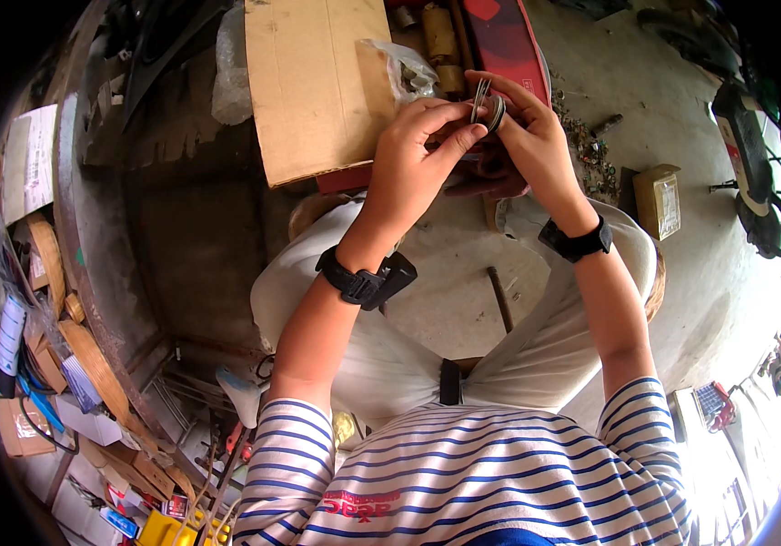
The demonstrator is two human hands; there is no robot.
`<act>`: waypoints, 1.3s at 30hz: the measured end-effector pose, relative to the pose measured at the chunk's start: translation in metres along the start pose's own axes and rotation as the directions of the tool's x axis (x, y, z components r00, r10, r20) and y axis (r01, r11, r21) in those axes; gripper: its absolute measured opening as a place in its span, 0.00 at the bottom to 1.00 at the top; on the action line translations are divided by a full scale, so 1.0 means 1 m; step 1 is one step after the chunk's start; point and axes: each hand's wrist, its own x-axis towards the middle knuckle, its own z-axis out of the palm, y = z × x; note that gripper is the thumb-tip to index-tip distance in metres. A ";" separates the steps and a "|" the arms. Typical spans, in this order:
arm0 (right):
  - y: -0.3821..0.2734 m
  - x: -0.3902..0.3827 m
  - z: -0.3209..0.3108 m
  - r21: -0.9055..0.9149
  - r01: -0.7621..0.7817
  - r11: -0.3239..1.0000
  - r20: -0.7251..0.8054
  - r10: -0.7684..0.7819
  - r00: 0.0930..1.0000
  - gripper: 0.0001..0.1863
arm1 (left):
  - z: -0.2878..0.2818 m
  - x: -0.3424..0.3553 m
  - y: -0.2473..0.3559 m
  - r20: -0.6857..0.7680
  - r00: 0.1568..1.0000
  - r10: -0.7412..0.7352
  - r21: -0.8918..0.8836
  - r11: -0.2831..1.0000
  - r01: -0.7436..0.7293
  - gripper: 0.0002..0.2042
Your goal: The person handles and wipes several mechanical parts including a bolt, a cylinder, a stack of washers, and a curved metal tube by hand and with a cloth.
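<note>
My left hand (418, 150) and my right hand (536, 136) meet over the near edge of an open cardboard box. Between their fingertips are several thin metal rings (497, 115), grey and set on edge in two groups. My left thumb and forefinger pinch at the left side of the rings, and my right fingers curl round their right side. Just behind my left fingers lies a clear plastic bag (408, 68). Inside the box, yellowish-brown cylinders (441, 41) lie past my hands.
A wide tan cardboard flap (313, 86) spreads left of my hands, and a red box wall (508, 45) stands on the right. A small carton (658, 202) sits on the concrete floor. Crowded shelves (90, 346) line the left; a motorcycle (750, 173) stands at the right.
</note>
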 end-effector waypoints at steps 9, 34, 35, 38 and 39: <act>0.010 0.005 -0.006 -0.179 0.117 0.977 -0.121 -0.140 0.983 0.15 | 0.006 -0.002 0.008 -0.027 0.997 0.066 0.180 0.982 -0.060 0.11; 0.010 0.000 0.003 -0.245 0.277 0.929 -0.081 -0.304 0.949 0.10 | 0.002 0.003 0.017 0.159 0.933 -0.323 -0.503 0.787 0.358 0.22; 0.014 0.002 0.003 -0.244 0.331 0.911 -0.082 -0.360 0.929 0.10 | 0.001 0.004 0.016 0.168 0.928 -0.332 -0.527 0.766 0.369 0.23; 0.012 0.002 0.006 -0.204 0.335 0.920 -0.080 -0.356 0.931 0.09 | -0.002 0.006 0.014 0.218 0.909 -0.355 -0.578 0.703 0.413 0.23; 0.011 0.001 0.007 -0.185 0.308 0.933 -0.078 -0.327 0.942 0.09 | -0.002 0.005 0.015 0.217 0.909 -0.356 -0.578 0.703 0.413 0.23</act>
